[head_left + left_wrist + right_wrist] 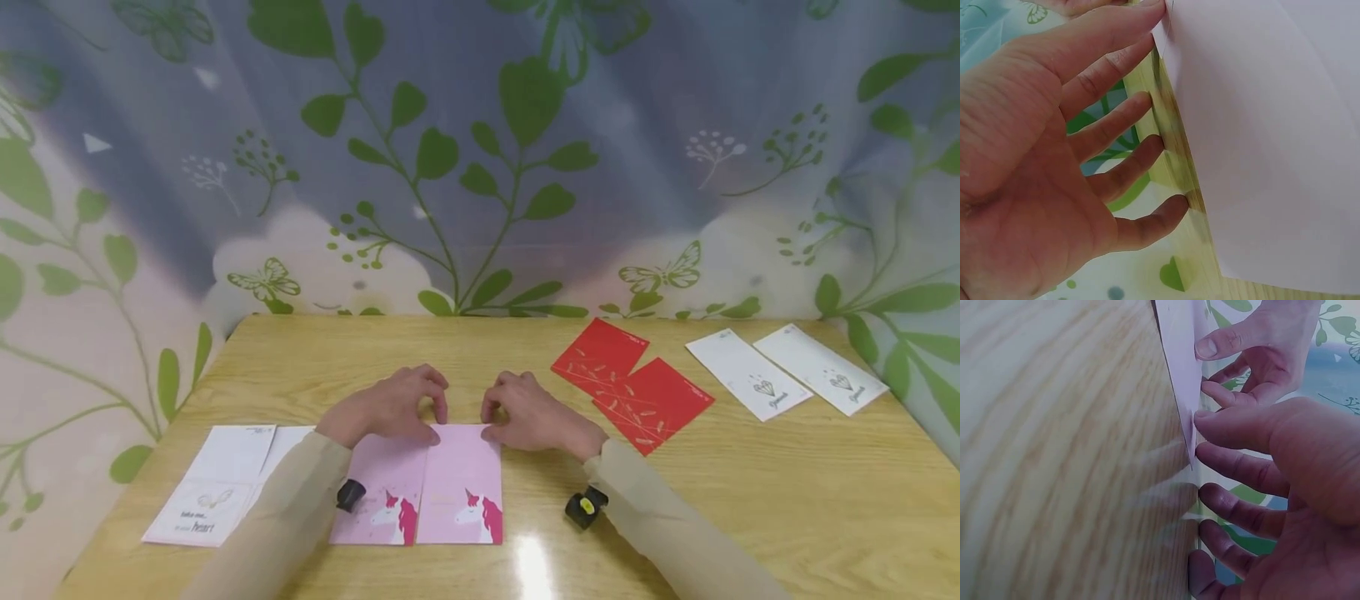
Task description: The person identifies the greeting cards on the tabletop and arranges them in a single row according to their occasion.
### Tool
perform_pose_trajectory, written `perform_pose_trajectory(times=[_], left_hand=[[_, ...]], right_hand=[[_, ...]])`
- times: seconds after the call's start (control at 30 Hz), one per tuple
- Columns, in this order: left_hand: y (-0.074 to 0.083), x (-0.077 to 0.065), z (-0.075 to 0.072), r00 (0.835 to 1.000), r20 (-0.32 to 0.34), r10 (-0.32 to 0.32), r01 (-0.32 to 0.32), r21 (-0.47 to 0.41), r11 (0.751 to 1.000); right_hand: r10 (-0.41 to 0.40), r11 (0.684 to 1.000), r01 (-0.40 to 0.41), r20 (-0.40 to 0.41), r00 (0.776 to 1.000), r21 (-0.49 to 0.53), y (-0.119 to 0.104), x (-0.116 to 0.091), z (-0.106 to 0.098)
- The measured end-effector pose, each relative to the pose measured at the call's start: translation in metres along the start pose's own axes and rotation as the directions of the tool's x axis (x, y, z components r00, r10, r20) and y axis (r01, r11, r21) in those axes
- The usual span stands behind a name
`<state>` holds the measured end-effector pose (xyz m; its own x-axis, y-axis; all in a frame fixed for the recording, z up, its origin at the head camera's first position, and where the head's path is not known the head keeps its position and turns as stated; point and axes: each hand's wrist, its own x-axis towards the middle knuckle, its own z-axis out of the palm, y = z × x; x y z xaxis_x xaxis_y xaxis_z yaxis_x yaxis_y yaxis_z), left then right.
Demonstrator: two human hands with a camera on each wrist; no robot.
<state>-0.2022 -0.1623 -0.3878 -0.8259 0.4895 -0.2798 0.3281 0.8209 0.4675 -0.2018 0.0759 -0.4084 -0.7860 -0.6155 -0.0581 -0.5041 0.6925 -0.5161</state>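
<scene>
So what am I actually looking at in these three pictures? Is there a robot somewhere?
No robot here, just one person's bare left hand and right hand. The wide picture comes from a camera worn on the head, looking forward and down. The two close-ups are taken from the left and right wrists. On the wooden table lie two pink cards with unicorns, two red cards to the right, two white cards farther right, and more white cards at the left, partly hidden by the left sleeve. Both hands touch the pink cards' far edge; whether they pinch it or merely rest there is hard to tell.
</scene>
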Motion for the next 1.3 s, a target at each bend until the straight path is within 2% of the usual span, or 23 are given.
perform_pose_trajectory(times=[0.27, 0.4, 0.5, 0.57, 0.67, 0.73, 0.87, 1.03, 1.13, 1.3], left_hand=[[-0.002, -0.003, 0.0, 1.0, 0.011, 0.0, 0.0, -0.017, 1.0], [-0.004, -0.003, -0.001, 0.999, -0.016, 0.05, -0.051, -0.025, 0.998], [-0.008, -0.003, -0.002, 0.99, -0.114, 0.084, -0.083, 0.012, 0.996], [-0.009, -0.004, -0.002, 0.973, -0.217, 0.08, -0.064, 0.079, 0.995], [-0.009, -0.006, -0.004, 0.938, -0.345, 0.035, 0.028, 0.175, 0.984], [-0.009, -0.007, -0.005, 0.923, -0.384, 0.008, 0.085, 0.224, 0.971], [-0.01, -0.008, -0.005, 0.918, -0.395, -0.031, 0.145, 0.262, 0.954], [-0.014, -0.007, -0.003, 0.914, -0.401, -0.051, 0.177, 0.285, 0.942], [-0.014, -0.003, -0.003, 0.917, -0.395, -0.054, 0.17, 0.264, 0.949], [-0.008, 0.004, -0.006, 0.928, -0.372, -0.03, 0.116, 0.209, 0.971]], right_hand=[[-0.026, 0.999, 0.026, 0.001, 1.0, 0.031, 0.002, 0.0, 0.0], [-0.061, 0.998, 0.061, -0.028, 0.998, 0.017, 0.006, -0.006, 0.0], [-0.096, 0.995, 0.094, -0.055, 0.994, -0.046, 0.008, -0.012, -0.001], [-0.118, 0.988, 0.11, -0.08, 0.99, -0.105, 0.01, -0.015, -0.003], [-0.113, 0.98, 0.09, -0.123, 0.986, -0.18, 0.012, -0.019, -0.007], [-0.094, 0.974, 0.06, -0.15, 0.984, -0.219, 0.015, -0.021, -0.01], [-0.03, 0.965, -0.021, -0.187, 0.982, -0.261, 0.022, -0.025, -0.015], [0.063, 0.957, -0.118, -0.208, 0.976, -0.264, 0.034, -0.031, -0.022], [0.098, 0.953, -0.155, -0.218, 0.971, -0.26, 0.043, -0.035, -0.029], [0.141, 0.957, -0.193, -0.232, 0.962, -0.218, 0.058, -0.041, -0.043]])
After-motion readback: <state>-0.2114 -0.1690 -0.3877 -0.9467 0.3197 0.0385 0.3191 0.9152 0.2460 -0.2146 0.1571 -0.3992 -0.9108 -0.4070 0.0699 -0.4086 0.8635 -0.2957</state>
